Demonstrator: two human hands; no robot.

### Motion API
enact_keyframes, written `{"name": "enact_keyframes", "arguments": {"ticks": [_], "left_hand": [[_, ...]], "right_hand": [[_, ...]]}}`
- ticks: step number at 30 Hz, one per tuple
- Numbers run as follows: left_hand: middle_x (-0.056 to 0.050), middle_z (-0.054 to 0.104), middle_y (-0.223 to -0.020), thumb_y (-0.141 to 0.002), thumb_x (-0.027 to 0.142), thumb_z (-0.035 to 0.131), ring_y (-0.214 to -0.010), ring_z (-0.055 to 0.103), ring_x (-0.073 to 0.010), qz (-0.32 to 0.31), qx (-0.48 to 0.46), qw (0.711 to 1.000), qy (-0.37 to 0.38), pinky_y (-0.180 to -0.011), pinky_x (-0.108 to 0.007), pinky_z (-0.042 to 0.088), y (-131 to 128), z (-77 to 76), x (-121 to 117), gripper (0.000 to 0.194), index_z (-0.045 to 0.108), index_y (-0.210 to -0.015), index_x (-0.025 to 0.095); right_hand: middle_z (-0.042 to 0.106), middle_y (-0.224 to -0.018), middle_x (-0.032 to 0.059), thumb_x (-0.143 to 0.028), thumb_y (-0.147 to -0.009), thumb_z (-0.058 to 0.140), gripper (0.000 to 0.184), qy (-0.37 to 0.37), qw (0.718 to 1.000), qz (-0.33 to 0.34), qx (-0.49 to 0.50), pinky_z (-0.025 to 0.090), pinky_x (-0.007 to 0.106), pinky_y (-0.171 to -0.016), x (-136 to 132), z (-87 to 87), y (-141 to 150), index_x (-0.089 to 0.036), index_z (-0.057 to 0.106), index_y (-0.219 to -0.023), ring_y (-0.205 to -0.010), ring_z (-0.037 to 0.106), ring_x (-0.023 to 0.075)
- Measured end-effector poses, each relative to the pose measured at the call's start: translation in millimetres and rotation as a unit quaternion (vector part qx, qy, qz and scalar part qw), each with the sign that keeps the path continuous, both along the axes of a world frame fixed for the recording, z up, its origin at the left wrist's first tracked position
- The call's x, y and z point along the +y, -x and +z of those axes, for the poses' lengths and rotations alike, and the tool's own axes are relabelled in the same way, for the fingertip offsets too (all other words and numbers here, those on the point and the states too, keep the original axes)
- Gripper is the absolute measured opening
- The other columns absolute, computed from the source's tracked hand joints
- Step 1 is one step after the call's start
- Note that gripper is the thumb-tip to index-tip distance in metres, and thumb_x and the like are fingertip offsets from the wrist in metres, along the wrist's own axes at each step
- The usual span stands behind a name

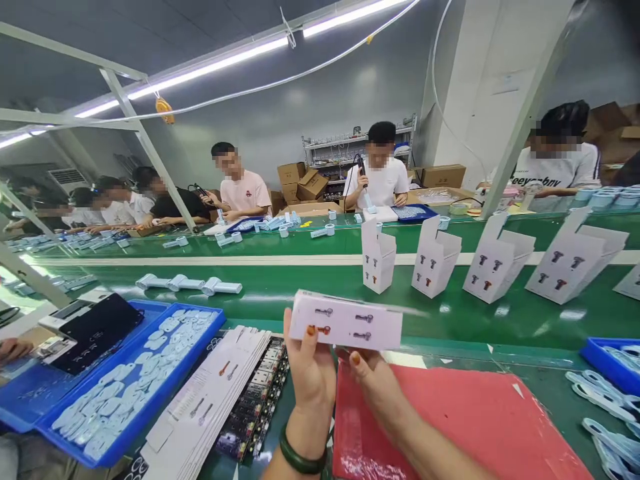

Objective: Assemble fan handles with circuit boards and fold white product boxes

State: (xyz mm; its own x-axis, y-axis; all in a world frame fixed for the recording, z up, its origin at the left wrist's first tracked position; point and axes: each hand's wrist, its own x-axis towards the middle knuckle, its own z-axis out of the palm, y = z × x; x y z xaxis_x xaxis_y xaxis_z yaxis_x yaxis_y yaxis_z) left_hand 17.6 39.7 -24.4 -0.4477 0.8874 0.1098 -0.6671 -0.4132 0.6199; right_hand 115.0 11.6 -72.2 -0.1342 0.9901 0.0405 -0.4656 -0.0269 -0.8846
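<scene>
Nearest the viewer, two bare forearms rise from the lower edge, the left wearing a dark green bangle (303, 453). The left hand (311, 370) is closed on a long white printed cardboard carton (345, 327), thumb flat on its front face and fingers behind. The right hand (377, 380) is partly curled, its thumb just below the carton's lower edge; its fingers are hidden, so whether it grips cannot be told. The carton lies lengthwise in the air, four small device pictures facing the viewer. Beneath the right forearm spreads a flat red sheet under clear film (450, 413). To the left lie dark, colour-printed sheets (255, 393), a stack of flat white printed cartons (200, 407) and a blue plastic tray (219, 321) of pale-blue plastic pieces. Beyond, upright white cartons with raised flaps (435, 267) stand in a row on a glossy green conveyor surface (275, 283). Across it sit several co-workers (245, 193).
</scene>
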Motion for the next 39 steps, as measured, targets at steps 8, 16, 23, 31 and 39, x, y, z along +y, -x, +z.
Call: {"name": "enact_keyframes", "arguments": {"ticks": [8,16,23,31,39], "left_hand": [[-0.011,0.053,-0.144,-0.08,0.039,0.077,-0.131,0.055,-0.0306,-0.108,0.129,0.974,0.152,-0.102,-0.048,0.052,39.7,-14.7,-38.8,0.071,0.045,-0.144,0.036],[-0.01,0.061,-0.136,-0.087,0.039,0.065,-0.133,0.051,-0.0318,0.173,0.707,0.659,0.188,-0.115,-0.056,0.038,186.7,-10.0,-100.1,0.039,0.066,-0.124,0.025],[-0.017,0.054,-0.146,-0.093,0.046,0.056,-0.136,0.051,-0.032,0.043,0.855,0.386,0.343,-0.114,-0.048,0.041,245.1,-26.3,-90.9,0.057,0.055,-0.138,0.012],[-0.021,0.07,-0.119,-0.1,0.025,0.038,-0.103,0.071,-0.0304,0.072,0.893,0.344,0.281,-0.087,-0.044,0.057,240.8,-17.4,-90.5,0.049,0.044,-0.145,0.008],[-0.014,0.06,-0.137,-0.091,0.001,0.042,-0.136,0.049,-0.0283,0.182,0.925,0.333,0.01,-0.113,-0.049,0.043,205.0,-24.5,-112.4,0.049,0.055,-0.136,0.017]], "right_hand": [[0.06,-0.131,0.0145,-0.051,-0.067,0.078,0.074,-0.093,0.962,-0.193,-0.167,0.047,0.045,-0.103,144.0,47.0,13.7,-0.02,0.05,-0.128,-0.12,0.057,0.0283],[0.046,-0.137,0.0244,-0.045,-0.061,0.077,0.079,0.004,0.895,-0.232,-0.382,0.032,0.055,-0.111,223.2,9.5,20.6,-0.014,0.049,-0.128,-0.13,0.044,0.0425],[0.038,-0.146,0.0281,-0.049,-0.067,0.075,0.102,-0.003,0.882,-0.216,-0.42,0.03,0.055,-0.113,195.7,-19.3,2.4,-0.007,0.032,-0.149,-0.134,0.042,0.0414],[0.068,-0.118,0.0138,-0.039,-0.079,0.065,0.043,-0.005,0.953,-0.004,-0.302,0.045,0.046,-0.105,108.6,-7.8,23.1,-0.018,0.064,-0.116,-0.109,0.065,0.0282],[0.072,-0.118,0.0131,-0.056,-0.083,0.067,0.056,0.052,0.962,0.258,-0.072,0.059,0.042,-0.086,17.6,31.9,61.3,-0.022,0.058,-0.127,-0.099,0.073,0.0255]]}}
